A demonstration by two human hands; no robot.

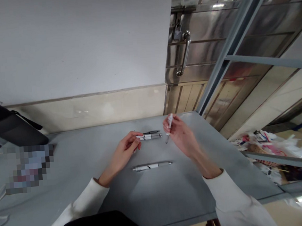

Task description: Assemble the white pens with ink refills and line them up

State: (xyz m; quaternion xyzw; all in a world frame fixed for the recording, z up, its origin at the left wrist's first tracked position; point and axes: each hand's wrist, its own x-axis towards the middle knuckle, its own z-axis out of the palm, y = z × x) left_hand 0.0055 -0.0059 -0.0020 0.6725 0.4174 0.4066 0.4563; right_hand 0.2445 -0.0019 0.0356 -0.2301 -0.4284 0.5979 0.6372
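Observation:
On the grey table, my left hand [129,146] has its fingers closed round the left end of white and grey pens [149,137] that lie side by side. A dark pen [152,132] lies just behind them. To the right, my right hand [180,133] is raised a little over the table, pinching a white pen [170,120] that is tilted, with its thin dark end pointing down. One more white and grey pen [152,166] lies flat nearer to me, touched by neither hand.
A black case [13,125] with a strap stands at the table's [95,201] back left, with a blurred-out object [30,167] before it. A wall runs behind. At the right rise a metal frame post [225,62] and a steel door; bags [281,148] fill a low shelf.

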